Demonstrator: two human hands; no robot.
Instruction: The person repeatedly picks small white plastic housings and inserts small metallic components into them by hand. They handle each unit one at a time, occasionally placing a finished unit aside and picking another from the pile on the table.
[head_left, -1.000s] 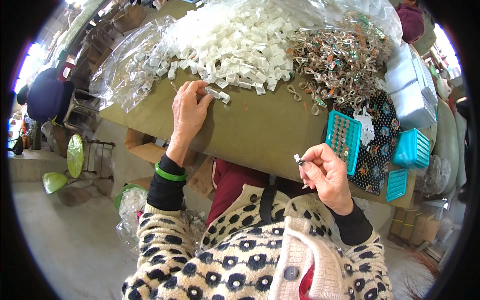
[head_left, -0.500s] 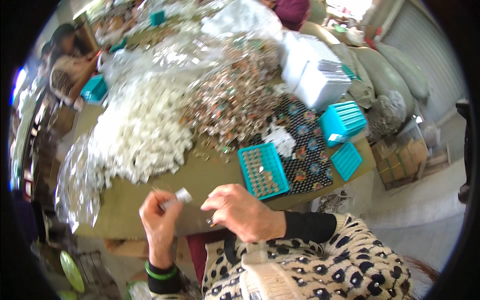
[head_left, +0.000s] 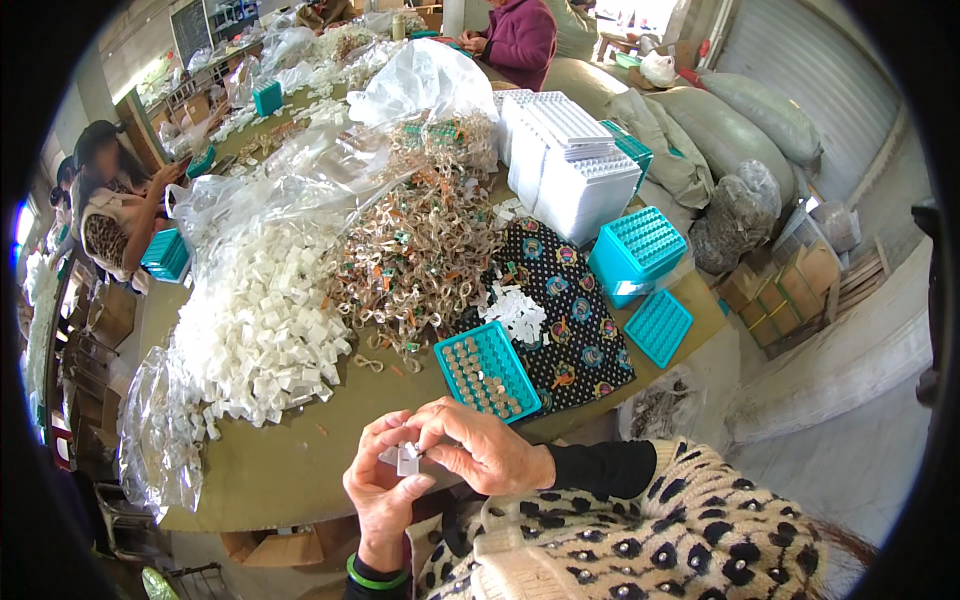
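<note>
Over the table's near edge my two hands meet at a small white plastic piece [head_left: 408, 461]. My left hand [head_left: 380, 496] has its fingers and thumb closed round the piece. From the right, my right hand [head_left: 487, 448] pinches at the piece's upper side; something tiny and shiny shows at its fingertips, too small to name. Just beyond the hands lies a teal grid tray [head_left: 508, 362] holding rows of small round brownish parts [head_left: 470, 372]. A big heap of similar white plastic pieces [head_left: 265, 345] spreads to the left, beside a heap of small looped brownish parts [head_left: 420, 245].
Dark patterned cloth [head_left: 572, 345] carries flat white bits [head_left: 515, 313]. Stacked white trays [head_left: 570, 170], a teal tray stack [head_left: 637, 255] and a single teal tray [head_left: 659, 328] stand at the right. Clear plastic sheeting [head_left: 160, 440] hangs at the left edge. People sit farther off.
My hands were apart, the left holding the white piece; now they have come together at it, the right hand's fingers on the piece. The view has shifted slightly.
</note>
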